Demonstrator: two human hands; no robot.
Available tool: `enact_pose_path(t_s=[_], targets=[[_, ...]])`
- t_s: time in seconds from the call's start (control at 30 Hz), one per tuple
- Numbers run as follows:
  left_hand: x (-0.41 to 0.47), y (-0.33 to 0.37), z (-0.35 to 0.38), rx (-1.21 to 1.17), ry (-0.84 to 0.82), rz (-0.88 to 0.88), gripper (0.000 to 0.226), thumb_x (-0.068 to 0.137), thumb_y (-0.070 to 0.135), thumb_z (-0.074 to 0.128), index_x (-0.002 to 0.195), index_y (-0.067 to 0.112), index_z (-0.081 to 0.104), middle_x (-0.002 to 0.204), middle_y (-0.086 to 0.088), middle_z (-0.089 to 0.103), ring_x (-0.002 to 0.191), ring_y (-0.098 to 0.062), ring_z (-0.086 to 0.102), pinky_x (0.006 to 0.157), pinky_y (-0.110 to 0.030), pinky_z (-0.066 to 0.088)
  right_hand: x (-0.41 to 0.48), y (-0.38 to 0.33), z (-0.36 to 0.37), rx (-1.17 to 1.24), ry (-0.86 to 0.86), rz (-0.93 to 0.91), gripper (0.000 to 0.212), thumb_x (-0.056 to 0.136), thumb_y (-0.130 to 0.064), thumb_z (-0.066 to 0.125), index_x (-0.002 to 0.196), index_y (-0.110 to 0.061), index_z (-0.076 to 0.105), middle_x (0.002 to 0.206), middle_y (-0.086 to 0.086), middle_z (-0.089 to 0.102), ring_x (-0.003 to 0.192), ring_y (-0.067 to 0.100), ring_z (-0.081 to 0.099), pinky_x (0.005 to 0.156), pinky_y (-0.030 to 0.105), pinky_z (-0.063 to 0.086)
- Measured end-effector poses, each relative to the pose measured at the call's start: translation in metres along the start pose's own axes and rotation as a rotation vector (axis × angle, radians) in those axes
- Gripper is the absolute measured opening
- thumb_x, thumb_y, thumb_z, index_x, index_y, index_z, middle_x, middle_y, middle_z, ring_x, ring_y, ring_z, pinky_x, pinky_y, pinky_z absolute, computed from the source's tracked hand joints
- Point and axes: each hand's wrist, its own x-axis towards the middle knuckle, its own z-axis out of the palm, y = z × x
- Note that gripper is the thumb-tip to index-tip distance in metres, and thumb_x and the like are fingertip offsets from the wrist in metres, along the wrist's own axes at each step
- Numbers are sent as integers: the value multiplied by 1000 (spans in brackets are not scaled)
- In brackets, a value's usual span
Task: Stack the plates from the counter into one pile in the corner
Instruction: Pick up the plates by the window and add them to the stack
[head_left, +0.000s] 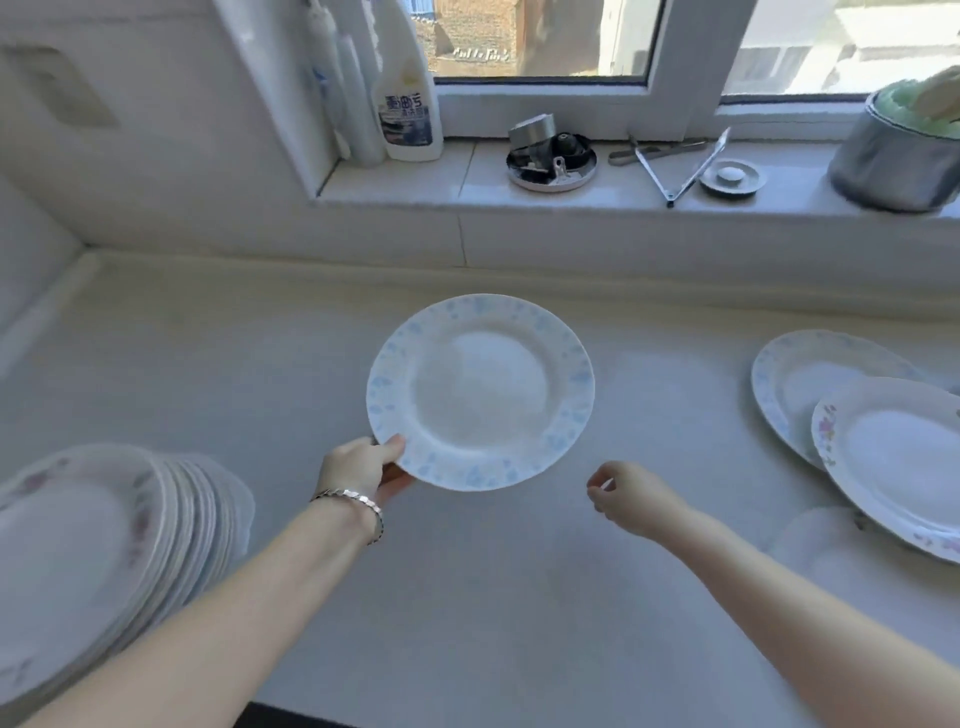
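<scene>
Left hand (363, 465) pinches the blue plate (480, 392) at its seven o'clock rim, likely bound for the pile (104, 545) at eight o'clock; right hand (623, 496) loose, empty.

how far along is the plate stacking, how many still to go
Done: a tall pile of plates stands at the left. In hand: the left hand holds a blue-rimmed plate by its edge; the right hand is empty. Left: at least two plates on the right.
</scene>
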Motion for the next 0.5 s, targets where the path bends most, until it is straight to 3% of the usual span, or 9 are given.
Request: enact_pose_path(t_s=[0.1, 0.2, 0.3, 0.4, 0.5], targets=[[-10, 20, -79, -55, 43, 69, 22, 91, -4, 48, 72, 4, 57, 47, -1, 68, 41, -11, 66, 38, -18, 52, -7, -54, 30, -64, -17, -77, 9, 89, -19, 46, 88, -20, 55, 92, 4, 62, 85, 22, 59, 74, 30, 48], [-24, 31, -157, -89, 131, 134, 21, 90, -5, 49, 73, 4, 58, 64, -10, 66, 43, -12, 65, 37, -17, 51, -13, -107, 68, -96, -51, -135, 9, 89, -19, 47, 87, -20, 56, 88, 3, 61, 81, 21, 58, 74, 30, 50], [-33, 32, -234, -157, 203, 142, 21, 89, -5, 49, 73, 4, 59, 46, -1, 68, 37, -8, 64, 37, -18, 52, -17, -155, 105, -142, -82, -189, 12, 88, -20, 49, 78, -24, 55, 85, 4, 63, 78, 20, 58, 72, 28, 48], [-37, 28, -299, -212, 261, 107, 22, 89, -3, 49, 74, 9, 59, 43, 3, 67, 38, -7, 65, 36, -20, 52, -17, -195, 136, -164, -108, -233, 25, 88, -21, 50, 66, -31, 48, 84, 5, 63, 75, 21, 58, 70, 28, 48], [-35, 24, -345, -266, 302, 71, 24, 91, -7, 45, 73, 5, 55, 38, 2, 64, 34, -7, 62, 34, -18, 51, -18, -223, 162, -204, -121, -253, 23, 87, -22, 49, 66, -32, 48, 85, 5, 65, 76, 21, 60, 73, 29, 51]])
